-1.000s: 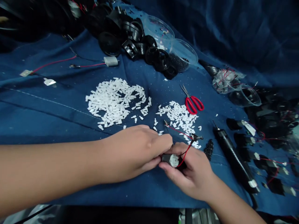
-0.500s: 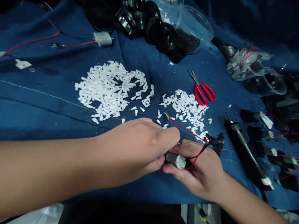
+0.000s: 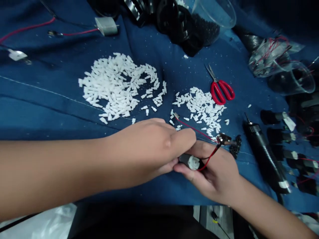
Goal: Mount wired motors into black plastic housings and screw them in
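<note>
Just below the middle of the view, both hands meet at a small dark-bodied motor (image 3: 193, 163) with a white end cap. My right hand (image 3: 220, 176) pinches it between thumb and fingers, cap end showing. My left hand (image 3: 157, 146) is closed around its other end, with the fingertips hidden beneath the palm. Red and black wires (image 3: 211, 154) run from the cap to a small metal-and-black part (image 3: 224, 138) above the right hand. From there a thin red wire (image 3: 194, 127) stretches left to a small metal tip (image 3: 176, 116).
White plastic pieces lie in a large pile (image 3: 112, 86) and a smaller pile (image 3: 204, 108). Red-handled scissors (image 3: 221, 91) touch the smaller one. A black pen-shaped electric screwdriver (image 3: 265, 156) and several sleeved motors (image 3: 276, 135) lie right; black housings (image 3: 171, 20) and clear cups (image 3: 294, 78) stand behind.
The whole view has shifted, so the table things sit higher in it. Both hands keep their grip on the motor, with little change between them.
</note>
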A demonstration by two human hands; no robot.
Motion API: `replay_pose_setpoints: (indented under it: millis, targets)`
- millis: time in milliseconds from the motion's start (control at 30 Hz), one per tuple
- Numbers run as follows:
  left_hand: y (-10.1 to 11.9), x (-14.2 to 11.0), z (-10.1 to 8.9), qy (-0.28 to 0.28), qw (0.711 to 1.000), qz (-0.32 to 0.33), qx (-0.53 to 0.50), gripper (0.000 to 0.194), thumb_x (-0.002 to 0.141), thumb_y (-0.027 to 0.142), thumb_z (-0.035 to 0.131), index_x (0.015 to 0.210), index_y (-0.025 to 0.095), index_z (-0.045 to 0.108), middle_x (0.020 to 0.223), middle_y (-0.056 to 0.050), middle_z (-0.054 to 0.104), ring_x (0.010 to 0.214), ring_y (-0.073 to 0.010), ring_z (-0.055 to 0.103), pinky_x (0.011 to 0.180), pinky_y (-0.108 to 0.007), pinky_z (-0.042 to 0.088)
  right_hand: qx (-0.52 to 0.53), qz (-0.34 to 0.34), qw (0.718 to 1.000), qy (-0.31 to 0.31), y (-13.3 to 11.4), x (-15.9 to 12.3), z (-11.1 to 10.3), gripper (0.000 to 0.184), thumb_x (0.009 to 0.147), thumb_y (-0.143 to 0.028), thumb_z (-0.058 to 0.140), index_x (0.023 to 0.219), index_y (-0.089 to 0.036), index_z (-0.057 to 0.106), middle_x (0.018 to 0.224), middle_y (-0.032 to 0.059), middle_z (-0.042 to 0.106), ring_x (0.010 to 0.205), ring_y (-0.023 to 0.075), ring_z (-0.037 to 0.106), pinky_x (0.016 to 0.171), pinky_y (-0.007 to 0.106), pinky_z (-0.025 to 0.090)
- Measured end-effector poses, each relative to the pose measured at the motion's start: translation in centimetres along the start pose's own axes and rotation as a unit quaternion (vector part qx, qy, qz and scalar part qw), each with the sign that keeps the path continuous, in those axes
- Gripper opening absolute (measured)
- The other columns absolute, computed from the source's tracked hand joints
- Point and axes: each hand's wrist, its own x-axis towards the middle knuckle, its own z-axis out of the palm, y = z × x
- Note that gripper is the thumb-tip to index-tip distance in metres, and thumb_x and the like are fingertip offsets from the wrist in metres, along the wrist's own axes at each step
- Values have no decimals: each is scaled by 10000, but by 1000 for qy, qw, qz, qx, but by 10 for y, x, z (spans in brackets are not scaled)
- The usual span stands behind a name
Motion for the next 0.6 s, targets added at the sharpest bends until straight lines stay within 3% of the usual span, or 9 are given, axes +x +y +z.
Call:
replay_pose_setpoints:
  millis: [167,300,467,600]
  targets:
    - [-1,-2,-6,-3,998,54,41,132,969,170,569,916,224,461,800,-5,609,678,-192,520,666,-339,382,5,17,999,41,-2,1,3,162,959,-348,742,992,-225,642,812,-12,726,655,140,681,578,255,512]
    - [5,-2,-14,7,992,87,87,92,957,203,572,1047,201,591,999,-67,677,845,-236,603,737,-386,463,13,21,998,65,-4,1,3,151,887,-281,726,874,-221,589,685,-51,600,555,99,549,528,237,437]
    - [19,-7,-16,51,971,185,144,232,1030,309,580,1191,181,688,1068,-39,723,849,-222,561,675,-418,458,25,-21,998,51,-3,0,5,100,801,-222,625,857,-234,542,718,-34,597,577,123,557,518,250,430]
    - [21,-11,-14,51,960,204,186,212,1048,276,586,1176,175,721,1139,1,749,844,-197,546,634,-412,457,3,-14,999,46,5,0,12,118,772,-229,611,858,-239,532,702,-17,620,533,142,565,481,254,441]
